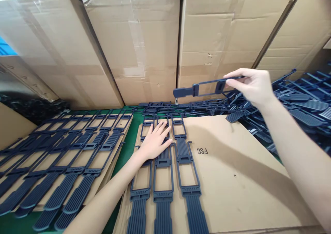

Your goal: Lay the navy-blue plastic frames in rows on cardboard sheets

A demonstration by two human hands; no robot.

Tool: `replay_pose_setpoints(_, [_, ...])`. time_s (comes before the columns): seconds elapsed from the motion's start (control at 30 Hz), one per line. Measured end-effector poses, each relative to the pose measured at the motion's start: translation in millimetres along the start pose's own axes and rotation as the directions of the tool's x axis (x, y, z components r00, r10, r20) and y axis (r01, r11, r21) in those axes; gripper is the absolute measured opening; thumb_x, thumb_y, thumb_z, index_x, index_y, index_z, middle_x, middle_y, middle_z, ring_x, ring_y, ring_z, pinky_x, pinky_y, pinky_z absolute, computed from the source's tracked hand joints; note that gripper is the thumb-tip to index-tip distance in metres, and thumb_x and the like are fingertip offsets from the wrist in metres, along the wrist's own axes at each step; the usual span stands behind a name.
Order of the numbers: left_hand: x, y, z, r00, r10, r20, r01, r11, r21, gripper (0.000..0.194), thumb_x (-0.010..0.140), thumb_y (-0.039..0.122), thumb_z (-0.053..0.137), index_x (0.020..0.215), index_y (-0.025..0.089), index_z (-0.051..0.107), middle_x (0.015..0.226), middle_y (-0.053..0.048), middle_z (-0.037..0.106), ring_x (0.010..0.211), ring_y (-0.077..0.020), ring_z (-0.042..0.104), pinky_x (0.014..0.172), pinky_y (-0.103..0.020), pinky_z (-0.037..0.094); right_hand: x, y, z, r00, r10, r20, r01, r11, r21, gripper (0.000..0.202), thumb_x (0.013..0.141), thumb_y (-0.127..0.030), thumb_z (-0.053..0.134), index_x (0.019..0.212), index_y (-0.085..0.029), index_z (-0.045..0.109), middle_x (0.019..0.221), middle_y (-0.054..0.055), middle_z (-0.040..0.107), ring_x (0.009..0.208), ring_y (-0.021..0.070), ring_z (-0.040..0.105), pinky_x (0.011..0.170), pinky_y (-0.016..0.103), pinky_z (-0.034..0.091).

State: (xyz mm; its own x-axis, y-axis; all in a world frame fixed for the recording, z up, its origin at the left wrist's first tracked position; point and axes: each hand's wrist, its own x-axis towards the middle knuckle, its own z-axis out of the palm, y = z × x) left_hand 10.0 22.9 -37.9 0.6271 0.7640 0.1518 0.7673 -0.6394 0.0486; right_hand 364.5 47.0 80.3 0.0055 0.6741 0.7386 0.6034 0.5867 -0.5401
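My right hand [249, 84] pinches one end of a dark blue plastic frame piece [196, 89], which has a flat tab and rectangular openings. It is held in the air above the cardboard sheet [227, 192], pointing left. My left hand [156, 140] lies palm down, fingers spread, over similar dark blue plastic pieces laid in columns on that sheet. It covers part of the left and middle columns. The right column [183, 150] is uncovered, beside my left thumb.
More such pieces [85, 142] lie in rows on another cardboard sheet at the left. A tangled heap of pieces [305, 106] sits at the right. Large cardboard boxes [134, 51] wall off the back. A green surface [126, 151] shows between the sheets.
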Motion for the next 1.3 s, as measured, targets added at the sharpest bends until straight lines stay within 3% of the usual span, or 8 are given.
replay_pose_setpoints(0.13, [-0.1,0.0,0.8,1.0,0.007,-0.013,-0.007,1.0,-0.001,0.061,0.097,0.055,0.026,0.146,0.02,0.034,0.154,-0.009,0.024,0.145,-0.0237,0.012,0.116,-0.052,0.01,-12.0,-3.3,-36.0,0.94,0.173,0.295,-0.232,0.956,0.178,0.032,0.078,-0.042,0.07,0.093,-0.015,0.065,0.086,0.006,0.069,0.073,0.0162,0.066,0.067,0.034,0.051])
replay_pose_setpoints(0.2, [-0.2,-0.6,1.4,1.0,0.01,-0.02,-0.01,1.0,0.004,0.061,0.097,0.055,0.025,0.145,0.02,0.034,0.154,-0.009,0.024,0.145,-0.0231,0.012,0.116,-0.051,0.01,-15.1,1.3,-39.8,0.81,0.21,0.547,-0.343,0.927,0.152,0.034,0.074,-0.045,0.072,0.09,-0.016,0.064,0.084,0.006,0.069,0.075,0.0184,0.067,0.07,0.035,0.053])
replay_pose_setpoints(0.27, [0.1,-1.5,1.6,1.0,0.013,-0.026,-0.013,1.0,0.009,0.061,0.097,0.055,0.026,0.145,0.02,0.035,0.154,-0.009,0.025,0.145,-0.0232,0.013,0.117,-0.051,0.01,-17.5,7.1,-32.6,0.621,0.227,0.75,-0.376,0.926,0.031,0.037,0.075,-0.049,0.07,0.093,-0.018,0.065,0.088,0.007,0.07,0.08,0.021,0.067,0.074,0.036,0.054])
replay_pose_setpoints(0.33, [0.9,-2.1,1.3,0.999,0.017,-0.028,-0.017,1.0,0.012,0.06,0.097,0.055,0.027,0.145,0.02,0.036,0.154,-0.009,0.025,0.145,-0.024,0.013,0.117,-0.052,0.009,-21.7,13.0,-18.8,0.538,0.252,0.804,-0.283,0.953,-0.11,0.037,0.078,-0.05,0.065,0.098,-0.019,0.065,0.094,0.007,0.069,0.085,0.023,0.066,0.076,0.036,0.054])
replay_pose_setpoints(0.5, [2.5,-1.5,-1.6,1.0,-0.005,0.01,0.005,0.999,0.032,0.06,0.097,0.054,0.026,0.146,0.019,0.033,0.155,-0.008,0.02,0.145,-0.0254,0.011,0.116,-0.054,0.01,-49.0,19.3,2.5,0.702,0.14,0.699,0.083,0.958,-0.275,0.033,0.084,-0.044,0.057,0.104,-0.019,0.065,0.11,0.008,0.065,0.104,0.0257,0.059,0.092,0.039,0.046])
replay_pose_setpoints(0.7, [2.9,-2.8,-2.9,1.0,-0.005,0.008,0.004,1.0,0.015,0.06,0.097,0.054,0.026,0.147,0.021,0.031,0.155,-0.006,0.019,0.144,-0.0257,0.012,0.116,-0.054,0.01,-97.5,9.1,4.1,0.628,0.191,0.754,0.108,0.939,-0.327,0.039,0.087,-0.043,0.057,0.116,-0.018,0.062,0.112,0.009,0.064,0.1,0.0266,0.061,0.087,0.038,0.047])
replay_pose_setpoints(0.93, [2.5,-0.9,-11.0,0.999,-0.005,0.047,0.006,1.0,-0.009,0.06,0.097,0.055,0.026,0.146,0.021,0.032,0.155,-0.008,0.022,0.145,-0.0252,0.012,0.115,-0.054,0.007,-111.5,17.6,33.5,0.719,0.047,0.693,0.24,0.919,-0.312,0.02,0.083,-0.019,0.059,0.102,-0.019,0.066,0.103,0.009,0.061,0.095,0.0255,0.06,0.083,0.037,0.047])
replay_pose_setpoints(1.3, [29.4,19.3,-40.5,0.981,0.087,0.173,-0.086,0.996,-0.013,0.063,0.095,0.058,0.031,0.147,0.023,0.031,0.157,-0.009,0.014,0.145,-0.0276,0.006,0.115,-0.053,0.007,-92.7,24.2,82.3,0.722,-0.072,0.689,0.334,0.908,-0.255,0.01,0.084,-0.011,0.055,0.081,-0.018,0.061,0.082,0.005,0.055,0.077,0.0189,0.056,0.068,0.029,0.043])
